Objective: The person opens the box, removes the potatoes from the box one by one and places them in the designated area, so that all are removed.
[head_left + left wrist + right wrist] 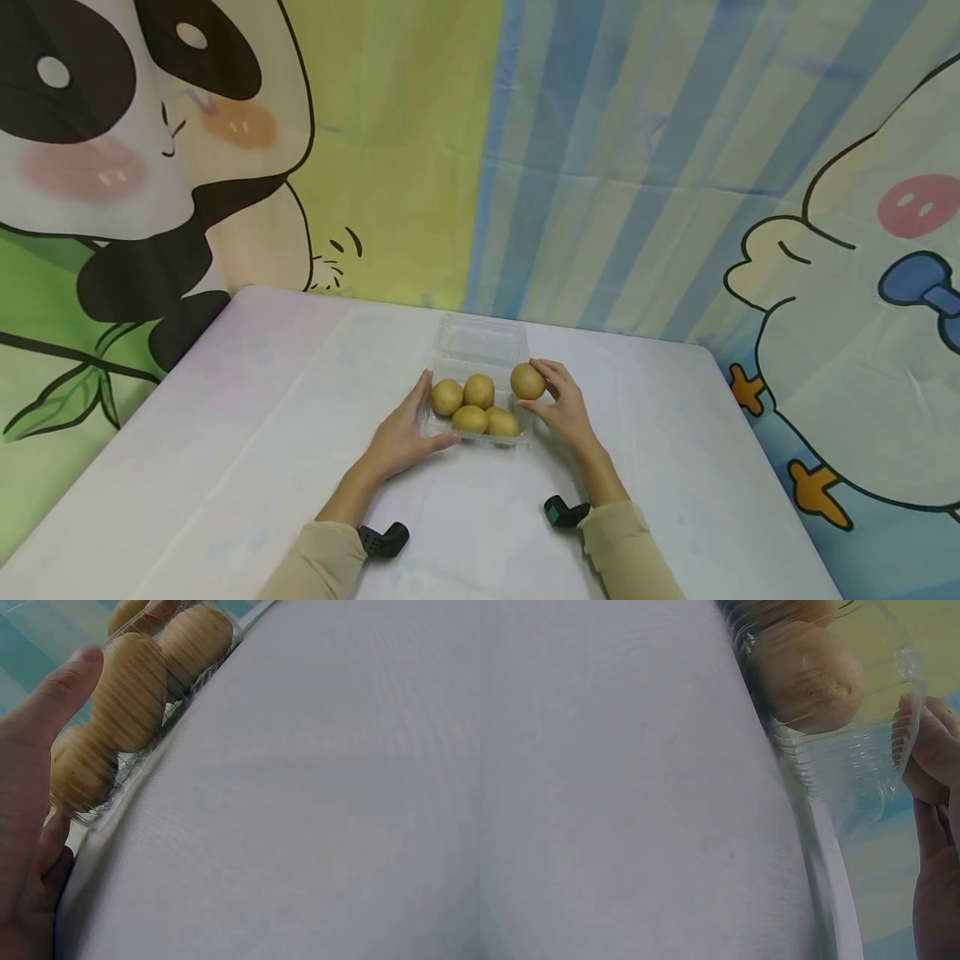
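A clear plastic clamshell box [491, 441] lies on the table, its lid [481, 340] folded back away from me. Several potatoes [470, 419] sit in the box, seen through the ribbed wall in the left wrist view as pale brown potatoes [130, 694]. My left hand [401, 437] holds the left side of the box, thumb along the front rim and fingers along the side. Above the right end of the box, my right hand [564, 411] pinches one more potato [527, 381] between thumb and fingers.
The table [247, 475] has a pale cloth over it. Behind it hangs a cartoon-printed curtain [405, 150]. Black wrist devices sit on the left wrist [384, 541] and on the right wrist [566, 512].
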A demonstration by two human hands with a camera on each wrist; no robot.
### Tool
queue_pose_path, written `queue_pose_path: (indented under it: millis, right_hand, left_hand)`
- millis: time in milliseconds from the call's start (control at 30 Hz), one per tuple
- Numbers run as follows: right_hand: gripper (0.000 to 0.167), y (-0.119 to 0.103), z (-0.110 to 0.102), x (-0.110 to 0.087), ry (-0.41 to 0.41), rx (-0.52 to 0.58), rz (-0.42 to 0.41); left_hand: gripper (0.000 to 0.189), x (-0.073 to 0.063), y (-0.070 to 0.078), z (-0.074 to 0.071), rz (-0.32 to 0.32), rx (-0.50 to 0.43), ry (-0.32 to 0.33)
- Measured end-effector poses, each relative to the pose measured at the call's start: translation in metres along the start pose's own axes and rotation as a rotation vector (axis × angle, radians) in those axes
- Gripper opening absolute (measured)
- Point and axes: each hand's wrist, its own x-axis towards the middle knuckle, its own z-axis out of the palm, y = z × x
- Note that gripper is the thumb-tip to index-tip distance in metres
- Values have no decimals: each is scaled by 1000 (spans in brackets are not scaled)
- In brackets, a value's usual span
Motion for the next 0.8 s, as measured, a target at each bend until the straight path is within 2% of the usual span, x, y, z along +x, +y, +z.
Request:
queue_pose_path:
  millis: [333, 467, 800]
  right_hand:
    - [66, 6, -8, -13, 53, 116, 145]
    - [67, 9, -10, -12, 56, 116, 158]
    - [69, 22, -26, -12, 117, 134, 160]
  left_hand:
    - [119, -6, 1, 2, -23, -2, -12]
    - [119, -7, 0, 0, -22, -1, 6]
    - [119, 1, 2, 1, -8, -11, -5]
